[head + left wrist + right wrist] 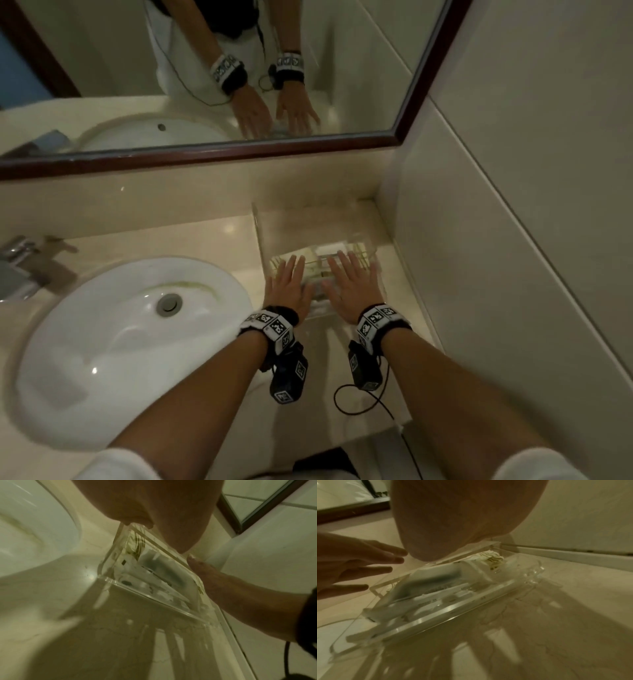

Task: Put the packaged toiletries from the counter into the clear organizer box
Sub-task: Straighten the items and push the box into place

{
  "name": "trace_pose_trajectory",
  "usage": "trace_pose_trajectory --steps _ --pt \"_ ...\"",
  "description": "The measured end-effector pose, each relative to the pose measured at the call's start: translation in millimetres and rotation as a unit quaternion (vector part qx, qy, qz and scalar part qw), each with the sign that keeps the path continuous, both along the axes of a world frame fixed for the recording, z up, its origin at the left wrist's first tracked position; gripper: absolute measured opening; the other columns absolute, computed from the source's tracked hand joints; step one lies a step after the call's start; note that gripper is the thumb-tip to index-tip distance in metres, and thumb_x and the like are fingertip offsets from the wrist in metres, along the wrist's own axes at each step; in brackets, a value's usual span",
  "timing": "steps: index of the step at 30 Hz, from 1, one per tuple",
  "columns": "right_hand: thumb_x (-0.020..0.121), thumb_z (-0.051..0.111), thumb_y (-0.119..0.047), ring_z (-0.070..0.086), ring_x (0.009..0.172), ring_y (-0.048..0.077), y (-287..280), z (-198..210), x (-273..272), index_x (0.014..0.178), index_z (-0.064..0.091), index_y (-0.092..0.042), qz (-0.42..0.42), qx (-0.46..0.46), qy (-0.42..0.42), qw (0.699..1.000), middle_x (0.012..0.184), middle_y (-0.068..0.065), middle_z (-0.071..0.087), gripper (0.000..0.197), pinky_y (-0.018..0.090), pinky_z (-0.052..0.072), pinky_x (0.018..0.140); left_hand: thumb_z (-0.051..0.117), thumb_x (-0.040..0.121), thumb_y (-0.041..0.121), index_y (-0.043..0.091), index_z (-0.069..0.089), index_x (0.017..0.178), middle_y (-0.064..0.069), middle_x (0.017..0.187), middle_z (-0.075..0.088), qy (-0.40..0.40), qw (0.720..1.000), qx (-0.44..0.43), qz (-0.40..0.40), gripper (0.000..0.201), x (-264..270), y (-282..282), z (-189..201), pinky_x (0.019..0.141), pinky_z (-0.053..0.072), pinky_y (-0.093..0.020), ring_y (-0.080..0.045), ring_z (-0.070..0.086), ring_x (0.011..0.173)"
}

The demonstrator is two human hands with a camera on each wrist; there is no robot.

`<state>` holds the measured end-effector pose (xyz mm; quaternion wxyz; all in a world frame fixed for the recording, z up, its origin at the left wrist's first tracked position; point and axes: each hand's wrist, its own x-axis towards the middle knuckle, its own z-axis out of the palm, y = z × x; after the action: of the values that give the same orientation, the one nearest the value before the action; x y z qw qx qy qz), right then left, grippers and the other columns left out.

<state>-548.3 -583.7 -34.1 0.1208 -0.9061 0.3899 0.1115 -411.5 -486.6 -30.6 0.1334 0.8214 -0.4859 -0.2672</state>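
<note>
Both flat hands [320, 291] over box [363, 255]

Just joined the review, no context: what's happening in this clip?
A person is at a beige bathroom counter, to the right of a white oval sink. Both the left hand and right hand lie flat, fingers straight, over a clear acrylic organizer box in the corner. White packaged toiletries are already inside. Neither hand grips anything.
</note>
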Motion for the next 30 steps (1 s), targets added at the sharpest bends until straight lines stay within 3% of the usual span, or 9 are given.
trace_pose_trajectory --steps 3,5,9,12,16,20,25,30 --pt "0.078 -0.014 -0.069 -0.012 0.150 0.017 -9 -6 -2 0.154 -0.005 -0.031 0.031 0.013 -0.002 0.999 0.164 -0.004 -0.009 0.085 0.056 -0.007 0.119 0.023 0.098 0.045 0.025 0.000 0.150 0.004 0.160 -0.005 -0.018 1.000 0.009 0.021 0.060 -12 -6 -6 0.121 0.000 -0.045 -0.017 -0.005 0.148" --pt "0.078 -0.017 -0.073 -0.014 0.150 0.017 -14 -10 -6 0.154 -0.006 -0.030 0.049 0.024 0.000 0.998 0.163 -0.004 -0.012 0.088 0.055 -0.007 0.119 0.020 0.097 0.046 0.026 0.001 0.150 0.003 0.160 -0.006 -0.038 0.999 0.002 0.030 0.060 -23 -9 -11 0.119 -0.005 -0.045 -0.017 -0.006 0.148" --pt "0.094 0.002 -0.059 -0.014 0.150 0.018 -17 -21 -13 0.155 -0.001 -0.028 0.075 0.027 -0.029 0.996 0.163 -0.002 -0.013 0.068 0.052 -0.003 0.121 0.012 0.097 0.049 0.027 -0.008 0.149 0.001 0.158 -0.016 -0.076 0.996 0.032 0.041 0.061 -43 -12 -24 0.117 -0.009 -0.047 -0.019 -0.013 0.147" --pt "0.089 -0.001 -0.058 -0.002 0.151 0.020 -21 -25 -17 0.155 0.012 -0.024 0.077 0.012 -0.071 0.994 0.164 0.000 0.002 0.075 0.051 0.003 0.122 0.006 0.095 0.050 0.024 -0.010 0.149 0.002 0.153 -0.024 -0.099 0.993 0.026 0.057 0.062 -50 -14 -31 0.116 -0.011 -0.047 -0.020 -0.016 0.146" --pt "0.096 0.011 -0.049 0.013 0.150 0.021 -21 -35 -24 0.150 0.029 -0.021 0.056 0.001 -0.127 0.990 0.160 0.003 0.024 0.063 0.048 0.009 0.122 0.005 0.095 0.050 0.027 -0.011 0.148 0.002 0.153 -0.024 -0.126 0.990 0.018 0.063 0.060 -53 -6 -38 0.119 -0.008 -0.047 -0.019 -0.016 0.146" --pt "0.099 0.013 -0.044 0.011 0.151 0.020 -19 -45 -24 0.152 0.027 -0.021 0.037 -0.004 -0.157 0.987 0.161 0.003 0.020 0.059 0.047 0.009 0.122 -0.003 0.091 0.050 0.028 -0.013 0.148 -0.001 0.155 -0.022 -0.150 0.987 0.031 0.040 0.062 -44 0 -46 0.120 -0.006 -0.046 -0.021 -0.015 0.146" --pt "0.100 0.015 -0.047 0.005 0.151 0.019 -24 -54 -29 0.154 0.017 -0.026 0.038 -0.010 -0.147 0.988 0.163 -0.001 0.011 0.058 0.044 0.005 0.123 -0.006 0.089 0.052 0.029 -0.019 0.146 -0.003 0.155 -0.023 -0.207 0.978 0.033 -0.004 0.063 -35 4 -49 0.117 -0.012 -0.045 -0.023 -0.016 0.145" --pt "0.099 0.019 -0.050 0.013 0.150 0.020 -30 -59 -30 0.153 0.020 -0.025 0.055 -0.035 -0.150 0.987 0.162 0.000 0.018 0.059 0.045 0.010 0.122 -0.010 0.088 0.055 0.028 -0.013 0.146 -0.001 0.158 -0.011 -0.231 0.973 0.014 -0.023 0.063 -21 9 -53 0.118 -0.007 -0.049 -0.023 -0.006 0.146"
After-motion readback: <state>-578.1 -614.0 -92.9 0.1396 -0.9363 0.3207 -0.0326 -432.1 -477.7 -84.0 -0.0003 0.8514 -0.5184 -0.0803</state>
